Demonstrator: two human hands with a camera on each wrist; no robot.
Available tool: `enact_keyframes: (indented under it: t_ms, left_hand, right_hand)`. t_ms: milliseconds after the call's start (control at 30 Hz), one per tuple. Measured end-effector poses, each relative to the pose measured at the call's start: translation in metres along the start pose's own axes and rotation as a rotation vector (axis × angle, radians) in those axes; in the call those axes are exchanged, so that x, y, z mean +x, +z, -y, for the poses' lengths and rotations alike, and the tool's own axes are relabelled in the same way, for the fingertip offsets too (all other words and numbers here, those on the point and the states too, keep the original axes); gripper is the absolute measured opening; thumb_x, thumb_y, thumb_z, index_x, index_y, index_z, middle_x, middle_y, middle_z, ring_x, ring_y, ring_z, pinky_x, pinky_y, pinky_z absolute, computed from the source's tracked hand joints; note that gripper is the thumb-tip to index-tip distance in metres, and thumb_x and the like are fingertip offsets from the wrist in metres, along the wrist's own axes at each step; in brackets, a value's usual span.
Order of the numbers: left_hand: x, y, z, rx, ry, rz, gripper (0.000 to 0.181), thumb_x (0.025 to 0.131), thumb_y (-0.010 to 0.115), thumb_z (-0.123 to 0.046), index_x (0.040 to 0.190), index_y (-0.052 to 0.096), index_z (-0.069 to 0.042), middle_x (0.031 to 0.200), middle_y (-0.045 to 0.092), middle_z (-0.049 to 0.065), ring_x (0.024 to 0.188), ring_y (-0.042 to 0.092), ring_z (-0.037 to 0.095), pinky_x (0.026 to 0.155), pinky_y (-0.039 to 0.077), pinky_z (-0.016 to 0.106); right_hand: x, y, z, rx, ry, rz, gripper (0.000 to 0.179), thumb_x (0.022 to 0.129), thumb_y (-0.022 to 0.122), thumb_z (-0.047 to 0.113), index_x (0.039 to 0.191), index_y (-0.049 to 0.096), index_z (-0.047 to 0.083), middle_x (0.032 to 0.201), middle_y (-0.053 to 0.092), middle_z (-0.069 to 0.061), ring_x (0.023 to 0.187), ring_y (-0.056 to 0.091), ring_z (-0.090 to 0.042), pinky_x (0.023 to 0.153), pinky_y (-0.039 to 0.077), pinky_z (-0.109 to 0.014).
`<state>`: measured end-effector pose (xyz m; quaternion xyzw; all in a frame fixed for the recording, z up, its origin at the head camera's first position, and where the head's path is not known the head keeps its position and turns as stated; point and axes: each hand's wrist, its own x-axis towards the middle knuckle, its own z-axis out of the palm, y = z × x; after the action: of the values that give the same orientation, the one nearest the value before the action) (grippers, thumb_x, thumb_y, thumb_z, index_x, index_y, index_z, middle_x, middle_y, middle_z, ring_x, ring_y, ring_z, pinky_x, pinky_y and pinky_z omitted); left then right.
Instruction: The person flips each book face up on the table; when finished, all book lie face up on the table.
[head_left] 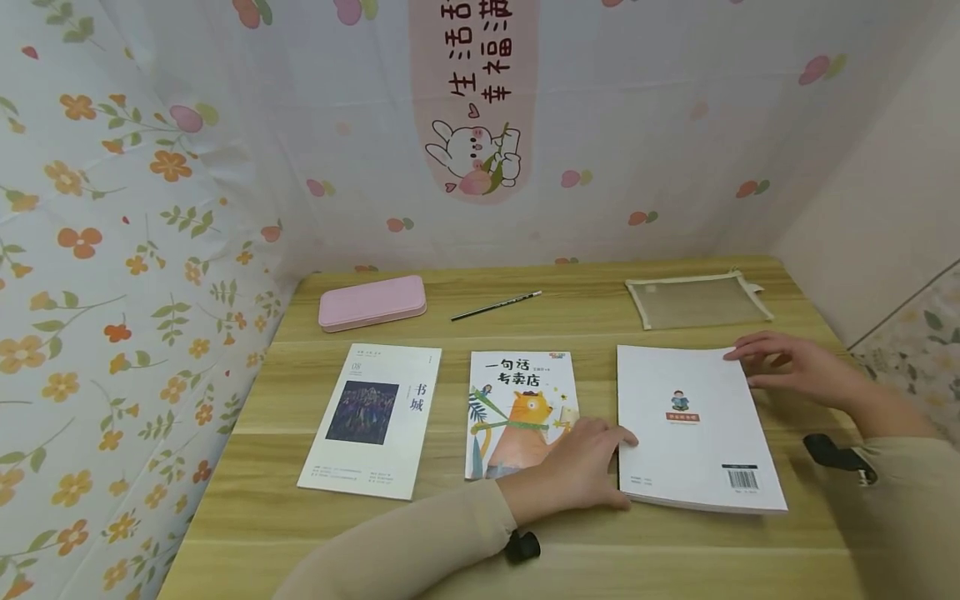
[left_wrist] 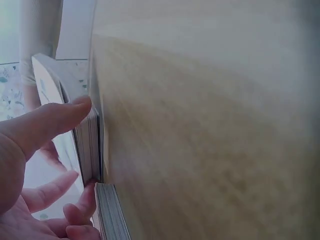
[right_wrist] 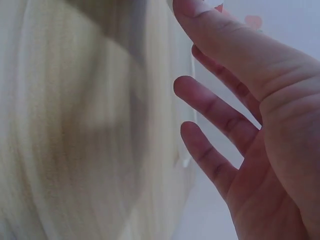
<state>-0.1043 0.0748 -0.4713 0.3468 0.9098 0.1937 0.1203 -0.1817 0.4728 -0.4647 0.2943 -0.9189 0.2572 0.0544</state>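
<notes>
A white book (head_left: 686, 442) lies face down at the right, a small reading figure and a barcode on its back cover. My left hand (head_left: 581, 467) is at its left edge, with fingers spread and fingertips right at the side. In the left wrist view, the thumb (left_wrist: 55, 122) extends along the book's page edges (left_wrist: 89, 147). My right hand (head_left: 798, 371) is at the book's upper right corner, its fingers loosely extended; the right wrist view shows these fingers (right_wrist: 215, 110) apart from one another. Partly behind my left hand lies a picture book (head_left: 517, 417) with an orange cat.
A white magazine (head_left: 367, 425) with a dark picture lies at the left. Along the back of the wooden table (head_left: 255, 475) are a pink pencil case (head_left: 372, 302), a dark pencil (head_left: 495, 306) and a beige mesh zip pouch (head_left: 697, 302). Patterned cloth hangs behind.
</notes>
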Motion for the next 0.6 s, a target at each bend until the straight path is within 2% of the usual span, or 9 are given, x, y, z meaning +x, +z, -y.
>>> enact_keyframes:
  t_ms: [167, 300, 433, 600]
  left_hand:
    - [0.0, 0.0, -0.001, 0.025, -0.009, -0.044, 0.084, 0.064, 0.097, -0.051, 0.136, 0.059, -0.03, 0.117, 0.06, -0.008, 0.107, 0.051, 0.008, 0.08, 0.042, 0.013]
    - [0.001, -0.001, -0.001, 0.055, -0.007, -0.097, 0.086, 0.062, 0.098, -0.052, 0.134, 0.055, -0.03, 0.112, 0.059, -0.007, 0.1, 0.048, 0.007, 0.078, 0.04, 0.013]
    - [0.001, -0.003, 0.001, 0.048, -0.008, -0.115, 0.08, 0.067, 0.096, -0.048, 0.133, 0.054, -0.028, 0.113, 0.061, -0.006, 0.101, 0.049, 0.008, 0.081, 0.041, 0.014]
    - [-0.002, -0.006, 0.004, -0.018, -0.033, -0.135, 0.065, 0.073, 0.091, -0.04, 0.13, 0.059, -0.03, 0.113, 0.063, -0.007, 0.099, 0.048, 0.008, 0.073, 0.039, 0.013]
  right_hand:
    - [0.0, -0.006, 0.003, 0.0, 0.092, -0.014, 0.047, 0.076, 0.087, -0.002, 0.116, 0.077, 0.019, 0.123, 0.056, 0.029, 0.092, 0.06, 0.006, 0.075, 0.048, -0.014]
    - [0.001, -0.012, 0.008, 0.045, 0.153, -0.051, 0.045, 0.077, 0.085, -0.005, 0.114, 0.078, 0.019, 0.12, 0.059, 0.031, 0.086, 0.059, 0.001, 0.075, 0.046, -0.012]
    - [0.004, -0.018, 0.013, 0.068, 0.121, -0.07, 0.045, 0.076, 0.084, -0.008, 0.113, 0.078, 0.016, 0.12, 0.06, 0.028, 0.082, 0.059, -0.002, 0.075, 0.045, -0.011]
    - [0.007, -0.023, 0.015, 0.089, 0.129, -0.084, 0.044, 0.077, 0.083, -0.009, 0.112, 0.078, 0.015, 0.118, 0.063, 0.027, 0.082, 0.058, -0.002, 0.075, 0.045, -0.01]
